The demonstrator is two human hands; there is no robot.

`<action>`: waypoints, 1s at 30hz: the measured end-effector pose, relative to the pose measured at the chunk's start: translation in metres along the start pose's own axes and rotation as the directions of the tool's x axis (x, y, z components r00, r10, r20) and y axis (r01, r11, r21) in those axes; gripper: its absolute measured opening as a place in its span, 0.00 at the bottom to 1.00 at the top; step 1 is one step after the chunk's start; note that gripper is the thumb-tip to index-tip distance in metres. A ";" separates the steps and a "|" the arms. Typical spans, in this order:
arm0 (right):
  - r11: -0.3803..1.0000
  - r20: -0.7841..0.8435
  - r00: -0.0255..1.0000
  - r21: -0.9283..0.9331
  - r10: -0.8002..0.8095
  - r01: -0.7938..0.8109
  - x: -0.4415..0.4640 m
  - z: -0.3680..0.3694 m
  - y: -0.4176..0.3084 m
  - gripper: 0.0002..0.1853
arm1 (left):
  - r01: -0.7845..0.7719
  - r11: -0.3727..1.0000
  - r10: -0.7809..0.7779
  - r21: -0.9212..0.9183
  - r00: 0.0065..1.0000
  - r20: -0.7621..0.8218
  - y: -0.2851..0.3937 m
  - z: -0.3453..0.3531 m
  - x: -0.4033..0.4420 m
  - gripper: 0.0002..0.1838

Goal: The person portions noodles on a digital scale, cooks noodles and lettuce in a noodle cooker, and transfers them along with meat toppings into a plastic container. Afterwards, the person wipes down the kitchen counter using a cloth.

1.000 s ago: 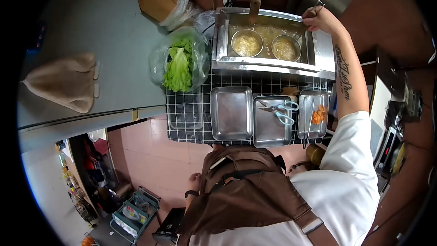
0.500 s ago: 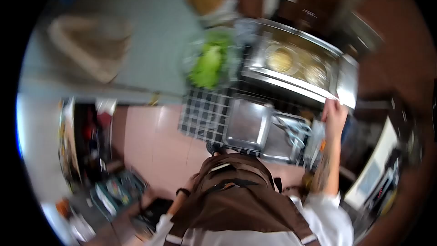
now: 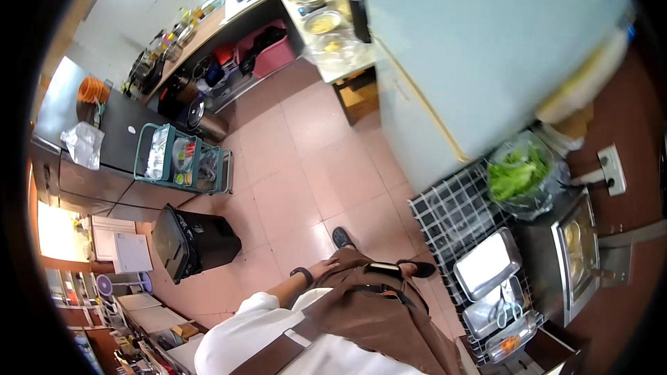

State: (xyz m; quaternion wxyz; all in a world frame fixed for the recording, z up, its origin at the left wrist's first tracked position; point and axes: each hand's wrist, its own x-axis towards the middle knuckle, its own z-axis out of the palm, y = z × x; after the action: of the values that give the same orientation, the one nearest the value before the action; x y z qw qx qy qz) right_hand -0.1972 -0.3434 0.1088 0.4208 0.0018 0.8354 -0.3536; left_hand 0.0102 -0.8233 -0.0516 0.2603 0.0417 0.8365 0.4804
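Note:
My left hand [image 3: 324, 268] lies against the brown apron [image 3: 375, 305] at my waist, fingers stretched out, with a dark band on the wrist. It holds nothing. My right hand is out of view. To my right a black wire rack [image 3: 445, 219] carries a steel tray [image 3: 488, 264], light-handled scissors [image 3: 508, 305] on a second tray, and a clear container [image 3: 511, 344] with something orange inside. Green leafy lettuce [image 3: 517, 172] sits in clear plastic at the rack's far end. Beside the rack stands a steel appliance [image 3: 577, 257], its contents hard to make out.
A tall pale fridge-like cabinet [image 3: 486, 42] rises ahead on the right. At left are a black bin [image 3: 198, 239], a green trolley [image 3: 182, 160] and a steel counter [image 3: 118, 173]. Farther off, bowls [image 3: 323, 23] stand on a table, near a pink tub [image 3: 271, 48]. Pink tiles [image 3: 299, 180] cover the floor.
My view has swung left, bringing in the floor, bin and trolley. My right hand, earlier at the steel appliance's front edge, has left the view. My left hand stays by the apron.

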 end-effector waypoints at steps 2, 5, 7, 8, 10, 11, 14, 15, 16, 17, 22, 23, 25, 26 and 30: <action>0.996 -0.001 0.999 -0.075 0.042 -0.042 0.022 0.025 -0.024 0.22 | 0.495 0.765 -0.537 -0.411 0.843 0.016 0.059 -0.062 -0.020 0.34; 0.974 0.024 0.994 -0.203 0.111 -0.104 0.040 0.060 -0.054 0.21 | 0.534 0.572 -0.616 -0.623 0.781 0.104 0.039 -0.110 -0.073 0.38; 0.953 0.042 0.989 -0.275 0.145 -0.128 0.053 0.077 -0.078 0.21 | 0.563 0.585 -0.642 -0.584 0.762 0.092 0.010 -0.127 -0.103 0.36; 0.940 0.054 0.986 -0.314 0.159 -0.134 0.062 0.085 -0.090 0.21 | 0.621 0.527 -0.690 -0.581 0.711 0.133 -0.009 -0.133 -0.116 0.35; 0.906 0.076 0.979 -0.398 0.187 -0.142 0.082 0.097 -0.116 0.20 | 0.631 0.606 -0.675 -0.484 0.730 0.106 -0.043 -0.146 -0.132 0.35; 0.886 0.087 0.976 -0.443 0.198 -0.140 0.096 0.102 -0.131 0.20 | 0.654 0.621 -0.708 -0.432 0.705 0.049 -0.058 -0.152 -0.139 0.35; 0.837 0.120 0.980 -0.544 0.156 -0.066 0.148 0.113 -0.196 0.20 | 0.647 0.634 -0.753 -0.424 0.642 -0.144 -0.087 -0.195 -0.133 0.33; 0.836 0.137 0.986 -0.548 0.099 -0.008 0.175 0.116 -0.222 0.19 | 0.613 0.608 -0.766 -0.505 0.620 -0.170 -0.097 -0.211 -0.127 0.31; 0.898 0.136 0.990 -0.430 -0.036 0.092 0.216 0.122 -0.234 0.20 | 0.570 0.583 -0.779 -0.579 0.596 -0.197 -0.114 -0.224 -0.119 0.30; 0.929 0.133 0.976 -0.310 -0.170 0.204 0.257 0.128 -0.242 0.20 | 0.517 0.553 -0.791 -0.653 0.573 -0.216 -0.128 -0.237 -0.111 0.28; 0.815 0.475 0.841 -0.358 -0.261 0.455 0.390 0.145 -0.487 0.24 | 0.417 0.529 -0.813 -0.739 0.500 -0.300 -0.166 -0.342 -0.082 0.25; 0.777 0.514 0.810 -0.374 -0.281 0.507 0.416 0.152 -0.537 0.24 | 0.389 0.490 -0.839 -0.780 0.454 -0.301 -0.170 -0.364 -0.077 0.25; 0.745 0.510 0.797 -0.382 -0.323 0.546 0.451 0.156 -0.648 0.25 | 0.586 0.377 -0.919 -0.717 0.335 -0.209 -0.205 -0.392 -0.075 0.24; 0.706 0.520 0.768 -0.377 -0.375 0.600 0.464 0.157 -0.700 0.26 | 0.618 0.409 -0.907 -0.671 0.353 -0.229 -0.207 -0.409 -0.082 0.22; 0.583 0.514 0.637 -0.290 -0.574 0.759 0.541 0.157 -0.866 0.28 | 0.545 0.410 -0.905 -0.731 0.341 -0.253 -0.225 -0.494 -0.061 0.21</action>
State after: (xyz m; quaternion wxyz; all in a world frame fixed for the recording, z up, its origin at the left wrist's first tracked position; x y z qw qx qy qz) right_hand -0.6969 -1.2450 0.1764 0.3863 -0.4888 0.7372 -0.2615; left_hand -0.1319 -1.3494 -0.0145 0.1620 -0.5902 0.6201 0.4908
